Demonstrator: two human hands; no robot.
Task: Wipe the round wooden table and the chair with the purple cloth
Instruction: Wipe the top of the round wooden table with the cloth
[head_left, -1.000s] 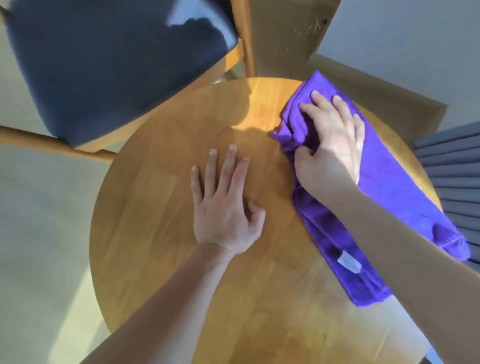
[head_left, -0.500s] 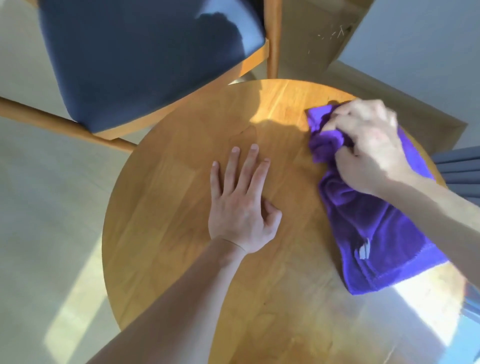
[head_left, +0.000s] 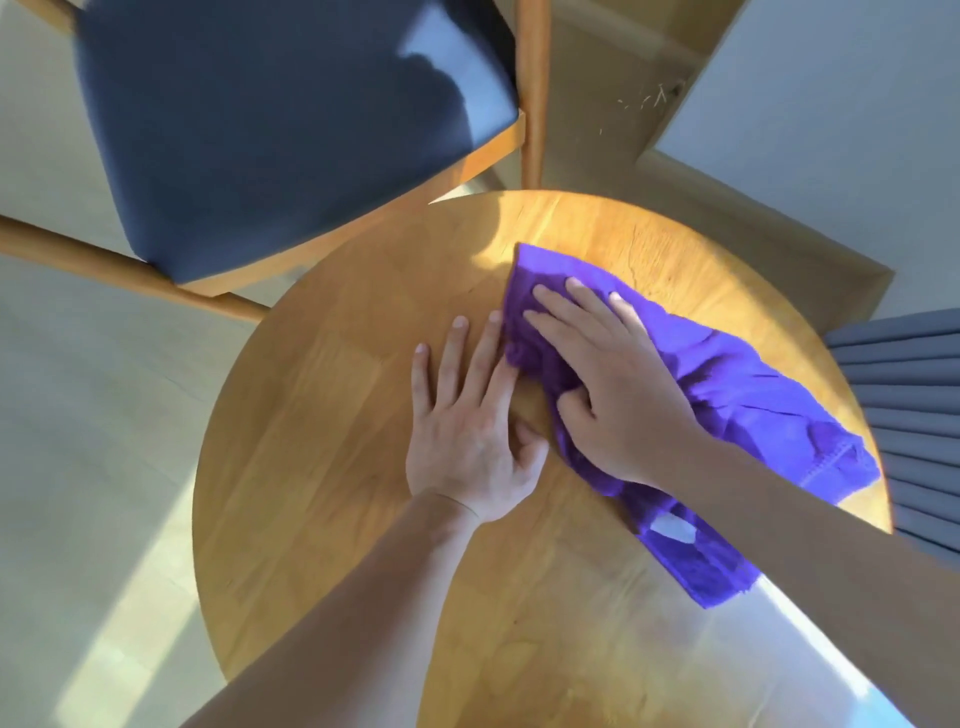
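Round wooden table (head_left: 322, 467), viewed from above, partly sunlit at far and near edges. Left hand (head_left: 467, 431) flat on the bare wood near centre, palm down, fingers spread, gripping nothing. Right hand (head_left: 608, 384) pressed palm-down on purple cloth (head_left: 769, 415), fingers extended and slightly apart, thumb tucked against a bunched fold; flat rather than clenched. Cloth spread over the table's right half, crumpled under the palm, white tag (head_left: 672, 527) showing near the forearm, left edge touching the left hand's fingertips. Chair (head_left: 270, 119) with dark blue seat just beyond the table's far-left rim. Grey pleated fabric (head_left: 924, 395) at right.
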